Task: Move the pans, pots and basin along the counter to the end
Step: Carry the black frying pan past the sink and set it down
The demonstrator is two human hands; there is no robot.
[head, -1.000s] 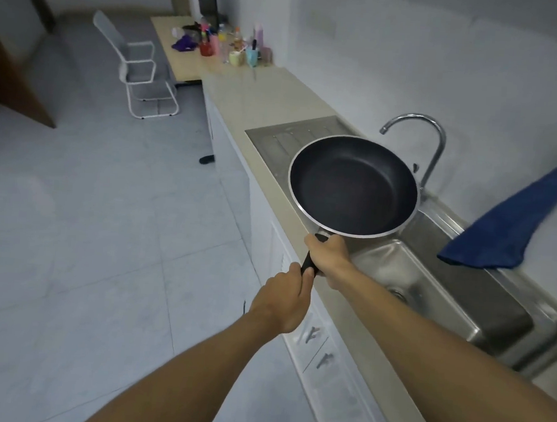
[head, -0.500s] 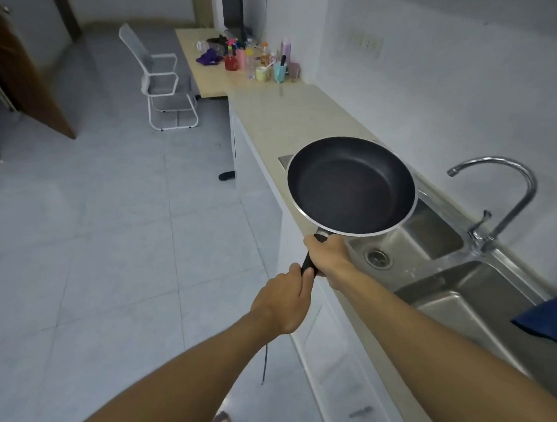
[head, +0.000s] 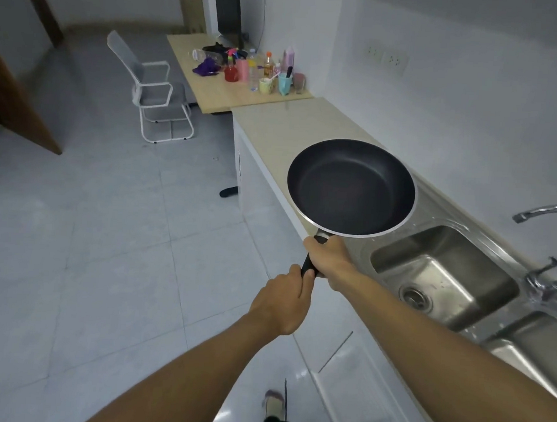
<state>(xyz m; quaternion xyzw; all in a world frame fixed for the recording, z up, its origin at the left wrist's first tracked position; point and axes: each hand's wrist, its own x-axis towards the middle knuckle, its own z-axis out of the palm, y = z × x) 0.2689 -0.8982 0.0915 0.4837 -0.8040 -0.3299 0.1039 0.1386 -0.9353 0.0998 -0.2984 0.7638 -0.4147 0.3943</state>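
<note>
We see the right hand point(head: 328, 258) and left hand point(head: 281, 304) both gripping the round matte-black pan point(head: 350, 187) (2 fists on 1 handle) above the beige counter point(head: 277, 126).

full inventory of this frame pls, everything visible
frying pan: 1, black with a silver rim, held in the air over the counter edge beside the sink
counter: 1, beige, along the right wall
sink: 1, steel, two bowls, set in the counter at right
tap: 1, chrome, over the sink
desk: 1, light wood, at the counter's far end
cups and bottles: several, mixed colours, on the desk
monitor: 1, black, at the back of the desk
chair: 1, white frame, on the floor by the desk
wall sockets: 2, white, on the right wall
left grip: holds the pan handle's end
right grip: holds the handle nearer the pan
</note>
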